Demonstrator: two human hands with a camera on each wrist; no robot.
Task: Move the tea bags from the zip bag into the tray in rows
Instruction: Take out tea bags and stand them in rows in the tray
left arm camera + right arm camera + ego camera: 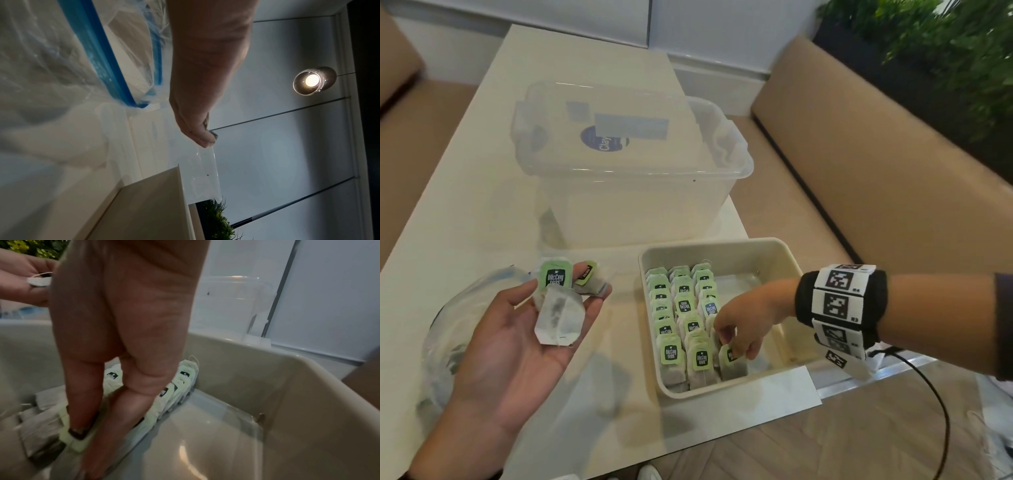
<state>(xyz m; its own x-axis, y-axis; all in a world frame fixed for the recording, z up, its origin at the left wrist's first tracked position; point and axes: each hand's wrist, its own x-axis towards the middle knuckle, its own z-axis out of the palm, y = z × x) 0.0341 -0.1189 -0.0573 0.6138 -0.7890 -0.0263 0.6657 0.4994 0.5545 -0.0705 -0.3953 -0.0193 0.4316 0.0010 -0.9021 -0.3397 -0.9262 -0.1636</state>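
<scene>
On my left hand, held palm up, lie several tea bags with green tags. The clear zip bag sits beneath that hand; its blue zip strip shows in the left wrist view. The beige tray stands to the right and holds three rows of tea bags. My right hand reaches into the tray and pinches a tea bag at the near end of the right-hand row. In the right wrist view my fingers press on its green tag.
A clear plastic storage box with a lid stands behind the tray on the white table. Tan benches flank the table, with a plant at the back right. A black cable hangs from my right wrist.
</scene>
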